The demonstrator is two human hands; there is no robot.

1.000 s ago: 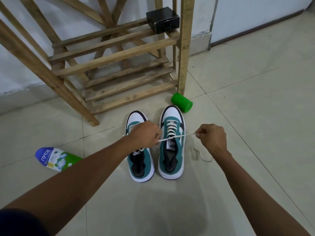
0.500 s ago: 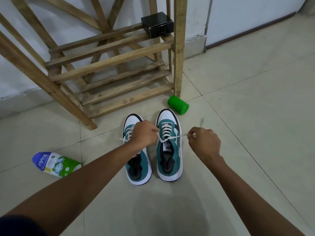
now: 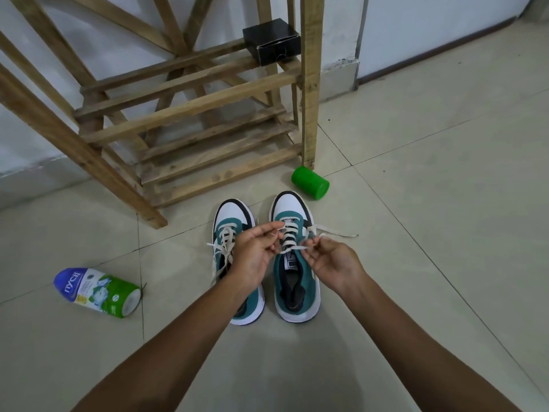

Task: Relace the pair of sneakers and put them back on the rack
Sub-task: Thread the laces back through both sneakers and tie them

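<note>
Teal-and-white sneakers [image 3: 267, 263] stand side by side on the floor [image 3: 430, 203] at centre frame, below the rack [image 3: 193, 105]. Over the right one, the left hand [image 3: 255, 257] and right hand [image 3: 332, 263] each pinch a lace [image 3: 292, 248] end with curled fingers.

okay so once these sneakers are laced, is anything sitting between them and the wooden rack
Nothing visible blocks it. The sneakers face the rack over bare floor. The green jar lies off to the right, by the rack's post.
</note>
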